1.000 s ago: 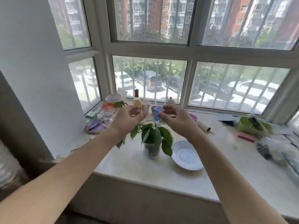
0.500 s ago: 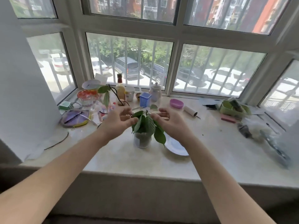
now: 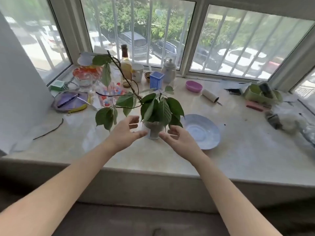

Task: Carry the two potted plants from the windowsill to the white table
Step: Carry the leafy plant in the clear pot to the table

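Observation:
A potted plant [image 3: 154,130] in a small clear cup with soil stands on the marble windowsill [image 3: 170,155], its broad green leaves hanging over the rim. A long thin branch with a few leaves [image 3: 105,72] arches up and left from it; whether that is a second plant I cannot tell. My left hand [image 3: 127,132] sits just left of the cup, fingers spread and relaxed, not touching it. My right hand [image 3: 177,138] hovers just right of the cup, fingers loosely curved and empty. The white table is out of view.
A pale blue saucer [image 3: 202,132] lies right of the cup. Behind stand a bottle [image 3: 126,65], a white mug [image 3: 137,72], a blue basket [image 3: 156,80], a teapot [image 3: 169,69] and a pink dish [image 3: 194,86]. Clutter fills the left corner and right end.
Both hands have dropped from above the leaves to either side of the cup. The camera has moved closer and tilted down.

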Motion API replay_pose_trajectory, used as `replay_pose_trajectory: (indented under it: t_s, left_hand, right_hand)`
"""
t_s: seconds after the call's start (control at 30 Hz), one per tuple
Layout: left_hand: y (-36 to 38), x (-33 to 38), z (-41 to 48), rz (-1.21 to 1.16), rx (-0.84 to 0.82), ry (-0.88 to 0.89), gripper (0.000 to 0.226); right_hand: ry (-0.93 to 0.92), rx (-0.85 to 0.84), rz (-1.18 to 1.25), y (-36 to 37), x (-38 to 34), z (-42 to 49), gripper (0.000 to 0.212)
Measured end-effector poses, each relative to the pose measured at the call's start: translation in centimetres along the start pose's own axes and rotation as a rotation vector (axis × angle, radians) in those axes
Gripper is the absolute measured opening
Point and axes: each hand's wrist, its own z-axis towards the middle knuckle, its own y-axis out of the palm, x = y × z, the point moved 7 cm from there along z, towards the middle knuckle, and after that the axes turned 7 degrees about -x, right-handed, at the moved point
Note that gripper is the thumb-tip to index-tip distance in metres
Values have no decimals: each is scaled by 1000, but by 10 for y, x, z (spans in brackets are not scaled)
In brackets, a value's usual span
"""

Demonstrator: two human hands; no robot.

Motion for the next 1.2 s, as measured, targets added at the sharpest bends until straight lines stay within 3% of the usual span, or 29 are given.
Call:
replay_pose_trajectory:
  t_s: [0.27,0.47,0.8,1.2]
  left_hand:
    - [20,-54,31,-23,18,-115,80]
    - [35,-72,52,-20,-5,-138,82]
    - [49,-80,86,-199,-51,-104,71]
    - [49,-75,101,-204,-62,-15,62]
  right_hand:
    - [88,-14,26,32,45,51,107]
    - [124,-5,76,44,70,76,108]
    - [22,6,124,42,76,115,89]
    - [-5,-9,153,38,84,130,75]
